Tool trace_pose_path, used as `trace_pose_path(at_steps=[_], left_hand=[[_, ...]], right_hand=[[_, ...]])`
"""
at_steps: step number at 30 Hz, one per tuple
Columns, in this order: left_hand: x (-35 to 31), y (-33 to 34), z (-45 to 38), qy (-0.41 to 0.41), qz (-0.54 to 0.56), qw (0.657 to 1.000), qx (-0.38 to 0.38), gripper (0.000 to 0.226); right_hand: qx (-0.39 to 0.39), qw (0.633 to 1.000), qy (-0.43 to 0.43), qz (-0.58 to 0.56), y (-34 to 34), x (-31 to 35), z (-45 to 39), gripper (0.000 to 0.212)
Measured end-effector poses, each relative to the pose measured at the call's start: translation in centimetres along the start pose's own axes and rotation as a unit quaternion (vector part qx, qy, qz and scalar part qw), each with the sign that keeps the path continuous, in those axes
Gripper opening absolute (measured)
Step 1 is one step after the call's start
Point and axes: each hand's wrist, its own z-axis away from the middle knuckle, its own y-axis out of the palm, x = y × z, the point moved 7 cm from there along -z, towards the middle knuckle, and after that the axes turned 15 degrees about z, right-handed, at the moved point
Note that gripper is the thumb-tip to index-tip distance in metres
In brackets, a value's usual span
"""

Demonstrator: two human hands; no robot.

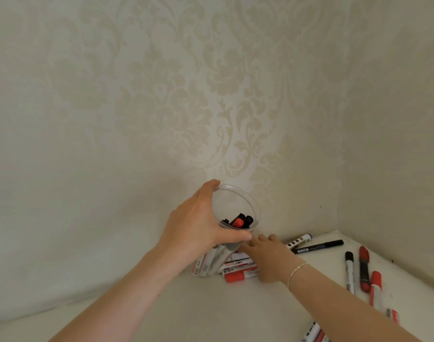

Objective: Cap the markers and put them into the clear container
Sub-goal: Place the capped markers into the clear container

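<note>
My left hand (198,225) grips the clear container (238,206) near its rim, fingers behind it and thumb across the front. The container tilts toward me and holds several markers with black and red caps (239,221). My right hand (270,257) lies palm down beside the container's base, fingers stretched toward a small pile of markers (238,271) on the table; whether it holds one is hidden. More markers lie to the right: a white one (300,240), a black one (319,246), a black-capped one (349,271) and red ones (364,267).
The white table (211,309) sits in a corner, with patterned wallpaper walls (161,107) right behind and on the right. More markers (314,334) lie at the bottom edge near my right forearm.
</note>
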Motion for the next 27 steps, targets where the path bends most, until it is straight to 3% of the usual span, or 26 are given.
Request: trace_pose_path(at_steps=[8, 12, 20, 24, 27], left_hand=[[0.1, -0.4, 0.0, 0.005, -0.002, 1.000, -0.003, 0.115], [0.3, -0.3, 0.0, 0.001, 0.001, 1.000, -0.003, 0.115], [0.1, -0.3, 0.1, -0.001, -0.003, 1.000, -0.002, 0.113], [0.1, -0.3, 0.2, -0.003, -0.007, 1.000, 0.002, 0.113], [0.1, -0.1, 0.3, -0.008, -0.012, 1.000, 0.005, 0.115]], right_hand=[[-0.035, 0.998, -0.048, -0.036, -1.0, 1.9, 0.0, 0.059], [-0.005, 0.994, -0.076, -0.081, -1.0, 2.8, 0.3, 0.054], [0.070, 0.995, -0.064, -0.044, -0.2, 3.2, 0.1, 0.038], [0.054, 0.982, 0.005, -0.182, -0.5, 0.2, 0.5, 0.037], [0.026, 0.943, 0.057, -0.327, -1.7, -3.5, 1.0, 0.006]])
